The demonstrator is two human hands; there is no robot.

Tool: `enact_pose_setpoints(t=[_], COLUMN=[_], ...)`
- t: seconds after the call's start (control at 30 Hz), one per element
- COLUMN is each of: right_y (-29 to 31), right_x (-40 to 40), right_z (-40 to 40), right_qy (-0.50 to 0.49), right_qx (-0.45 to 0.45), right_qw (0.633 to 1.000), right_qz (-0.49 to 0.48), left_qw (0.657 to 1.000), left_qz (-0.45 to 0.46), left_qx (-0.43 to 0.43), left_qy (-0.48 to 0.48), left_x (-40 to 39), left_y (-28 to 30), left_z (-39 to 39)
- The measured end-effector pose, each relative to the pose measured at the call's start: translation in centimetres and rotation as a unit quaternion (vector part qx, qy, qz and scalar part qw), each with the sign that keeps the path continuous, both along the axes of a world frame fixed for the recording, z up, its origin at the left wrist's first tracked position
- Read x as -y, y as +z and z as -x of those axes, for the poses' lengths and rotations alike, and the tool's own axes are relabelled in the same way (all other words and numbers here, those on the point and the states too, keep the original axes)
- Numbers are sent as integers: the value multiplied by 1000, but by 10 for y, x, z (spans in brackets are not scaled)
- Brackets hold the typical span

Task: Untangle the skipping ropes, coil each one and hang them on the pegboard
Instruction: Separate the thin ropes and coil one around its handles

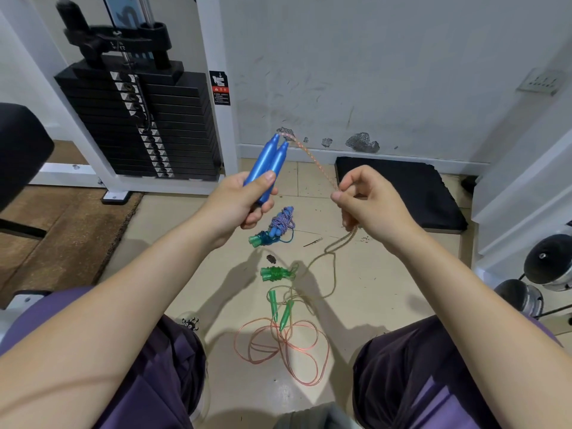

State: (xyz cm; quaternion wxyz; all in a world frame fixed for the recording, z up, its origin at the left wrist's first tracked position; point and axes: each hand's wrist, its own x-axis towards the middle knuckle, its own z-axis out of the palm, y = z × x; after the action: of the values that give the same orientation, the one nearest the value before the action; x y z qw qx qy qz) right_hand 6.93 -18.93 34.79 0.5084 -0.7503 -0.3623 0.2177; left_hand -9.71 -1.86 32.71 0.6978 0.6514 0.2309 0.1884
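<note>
My left hand (244,199) grips two blue rope handles (268,164) together, tips pointing up. A pink-and-tan braided rope (315,161) runs from the tips to my right hand (368,202), which pinches it; the rest hangs down to the floor (334,258). On the floor lie a blue-and-white braided rope bundle (282,218) with blue and teal handles, a pair of green ribbed handles (274,274), and two green cone-shaped handles (280,308) on a loose pink plastic rope (278,345). No pegboard is in view.
A weight-stack machine (139,119) with a white frame stands at the back left. A black mat (402,190) lies by the wall. Dumbbells (544,274) sit at the right edge. I sit with knees apart over the tiled floor.
</note>
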Motion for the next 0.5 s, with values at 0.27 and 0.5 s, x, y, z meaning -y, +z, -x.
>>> enact_pose_setpoints(t=[0.27, 0.5], right_y=[2, 12], right_x=[-3, -7], right_z=[17, 32], right_qy=[126, 210], right_qx=[77, 37], right_qw=[983, 974], right_qz=[109, 83], left_qw=[949, 878], left_qz=[-159, -187], left_qx=[-232, -290], left_qy=[-141, -331], left_x=[0, 22], left_y=[-2, 4], left_z=[6, 9])
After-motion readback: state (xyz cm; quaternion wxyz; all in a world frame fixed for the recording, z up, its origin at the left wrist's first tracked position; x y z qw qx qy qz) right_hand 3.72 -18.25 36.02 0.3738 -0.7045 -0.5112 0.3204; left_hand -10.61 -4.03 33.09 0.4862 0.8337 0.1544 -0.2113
